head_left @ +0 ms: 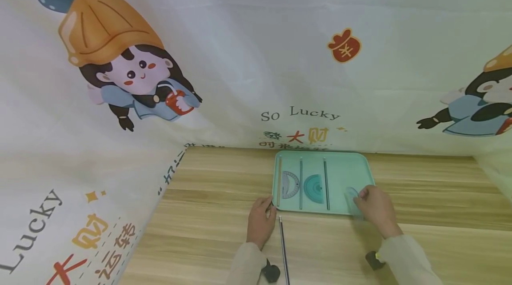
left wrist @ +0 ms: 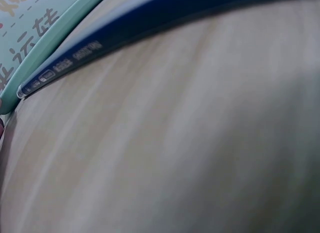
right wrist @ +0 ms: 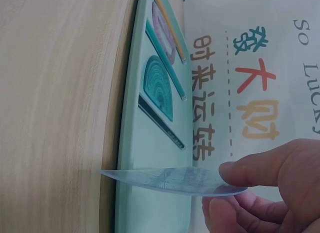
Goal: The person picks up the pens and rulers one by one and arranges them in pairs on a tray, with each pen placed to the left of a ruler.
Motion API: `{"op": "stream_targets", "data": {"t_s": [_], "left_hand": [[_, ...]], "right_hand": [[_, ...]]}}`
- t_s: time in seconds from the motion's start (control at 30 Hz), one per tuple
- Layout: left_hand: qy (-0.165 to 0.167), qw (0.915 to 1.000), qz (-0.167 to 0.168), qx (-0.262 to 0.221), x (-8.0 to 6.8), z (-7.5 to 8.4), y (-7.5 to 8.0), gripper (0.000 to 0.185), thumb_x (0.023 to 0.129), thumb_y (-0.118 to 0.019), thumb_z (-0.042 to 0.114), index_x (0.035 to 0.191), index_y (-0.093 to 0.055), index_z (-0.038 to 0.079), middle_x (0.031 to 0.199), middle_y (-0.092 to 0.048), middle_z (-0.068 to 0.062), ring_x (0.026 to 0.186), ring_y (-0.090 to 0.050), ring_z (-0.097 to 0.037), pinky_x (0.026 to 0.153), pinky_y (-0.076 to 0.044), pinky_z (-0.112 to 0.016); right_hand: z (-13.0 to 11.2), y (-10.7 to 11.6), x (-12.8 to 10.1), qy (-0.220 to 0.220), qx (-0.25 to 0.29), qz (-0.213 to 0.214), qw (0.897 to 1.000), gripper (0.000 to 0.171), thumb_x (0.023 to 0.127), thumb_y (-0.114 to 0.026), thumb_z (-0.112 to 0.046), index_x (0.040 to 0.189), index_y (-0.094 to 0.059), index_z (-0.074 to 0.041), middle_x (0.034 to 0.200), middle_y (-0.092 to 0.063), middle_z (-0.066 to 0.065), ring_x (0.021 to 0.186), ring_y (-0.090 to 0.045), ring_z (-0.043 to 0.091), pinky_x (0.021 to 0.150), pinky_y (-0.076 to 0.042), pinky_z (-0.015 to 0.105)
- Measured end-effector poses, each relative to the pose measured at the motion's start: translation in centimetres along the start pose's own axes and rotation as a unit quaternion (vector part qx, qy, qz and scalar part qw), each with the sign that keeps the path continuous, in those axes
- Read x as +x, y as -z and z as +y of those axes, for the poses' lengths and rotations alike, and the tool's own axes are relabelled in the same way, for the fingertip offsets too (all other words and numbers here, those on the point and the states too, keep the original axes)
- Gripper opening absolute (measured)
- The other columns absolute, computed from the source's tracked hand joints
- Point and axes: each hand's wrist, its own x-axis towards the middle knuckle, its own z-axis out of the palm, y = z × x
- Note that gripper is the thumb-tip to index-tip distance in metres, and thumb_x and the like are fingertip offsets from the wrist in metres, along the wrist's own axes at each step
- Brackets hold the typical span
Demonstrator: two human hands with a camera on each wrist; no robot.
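- On the wooden table [head_left: 208, 214], against a printed cartoon backdrop [head_left: 256, 54], sits a mint-green tray [head_left: 360, 165], shallow, with a raised rim.
- Right hand [head_left: 376, 209] at the tray's near right corner, thumb and fingers pinching a clear bluish protractor [head_left: 351, 197]. In the right wrist view the protractor [right wrist: 170, 180] is held flat and edge-on, lifted just above the tray [right wrist: 150, 158], thumb on top, fingers curled under.
- Left hand [head_left: 261, 222] rests on the table at the tray's near left corner, fingertips at the rim; fingers bent, but I cannot tell whether they grip anything (hidden from the head camera).
- A dark blue ruler [head_left: 283, 249] lies on the table just right of the left hand, running towards the person. The left wrist view shows the same ruler [left wrist: 125, 33] close up beside the tray edge [left wrist: 55, 38], blurred.
- In the tray, left to right: an orange ruler [head_left: 279, 180] along the left side, a purple-tinted protractor [head_left: 290, 186], a teal ruler [head_left: 301, 182], a teal protractor [head_left: 314, 188], a dark ruler [head_left: 326, 182]. All lie flat, the rulers parallel.
- Pale sleeves on both forearms, a dark wrist-mounted device under each.
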Motion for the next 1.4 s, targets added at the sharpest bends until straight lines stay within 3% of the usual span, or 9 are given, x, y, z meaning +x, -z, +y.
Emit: {"op": "stream_targets", "data": {"t_s": [0.33, 1.4], "left_hand": [[-0.002, 1.0000, 0.001, 0.004, 0.0, -0.1, -0.2, 0.035, 0.094, -0.057, 0.018, 0.125, -0.060, 0.003, 0.117, -0.062, -0.007, 0.108, -0.060, -0.020, 0.096, -0.053, -0.035], [-0.008, 0.9999, 0.011, 0.010, -0.1, 0.0, 0.0, 0.033, 0.094, -0.056, 0.017, 0.124, -0.060, 0.003, 0.110, -0.063, -0.004, 0.103, -0.061, -0.017, 0.091, -0.055, -0.032]], "right_hand": [[-0.2, -0.5, 0.7, -0.002, 0.005, 0.009, 1.000, 0.017, 0.084, -0.059, -0.007, 0.085, -0.059, 0.010, 0.076, -0.063, 0.019, 0.064, -0.056, 0.023, 0.053, -0.048, 0.031], [-1.2, -2.5, 5.1, -0.029, -0.009, 0.034, 0.999, 0.016, 0.084, -0.061, -0.007, 0.084, -0.058, 0.009, 0.076, -0.063, 0.021, 0.062, -0.055, 0.022, 0.050, -0.045, 0.028]]}}
